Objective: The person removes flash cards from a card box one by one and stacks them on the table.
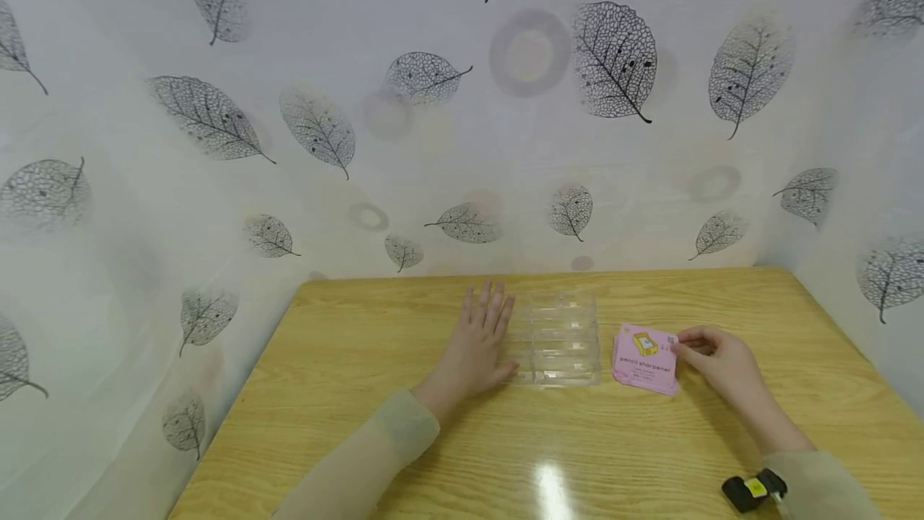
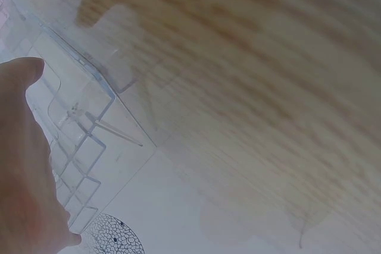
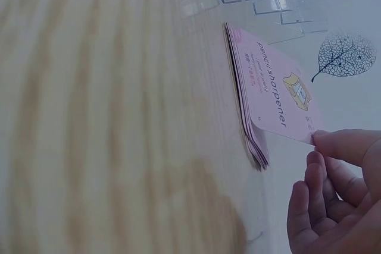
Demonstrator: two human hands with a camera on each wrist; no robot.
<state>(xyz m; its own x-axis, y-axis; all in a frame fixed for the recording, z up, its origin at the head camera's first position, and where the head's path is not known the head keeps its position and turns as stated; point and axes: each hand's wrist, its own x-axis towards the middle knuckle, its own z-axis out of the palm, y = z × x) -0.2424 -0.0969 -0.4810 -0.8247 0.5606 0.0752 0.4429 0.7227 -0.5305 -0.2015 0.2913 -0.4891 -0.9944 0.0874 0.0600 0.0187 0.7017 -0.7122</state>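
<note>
A clear plastic divided organizer (image 1: 565, 341) with several compartments lies on the table. My left hand (image 1: 478, 346) rests at its left side with fingers straight, the thumb reaching over its near left part. In the left wrist view, the hand (image 2: 24, 165) lies along the organizer's dividers (image 2: 83, 141). To the right of the organizer sits a stack of pink cards (image 3: 242, 102). The top card (image 1: 645, 359) reads "pencil sharpener" and shows a yellow sharpener. My right hand (image 1: 725, 367) pinches this card's far right corner between thumb and index finger, lifting that corner off the stack.
The wooden table (image 1: 346, 440) ends at a back edge against a pale curtain (image 1: 462, 151) printed with dark leaves, which also hangs along both sides. A black wrist device (image 1: 753, 489) with a yellow patch sits by the right sleeve.
</note>
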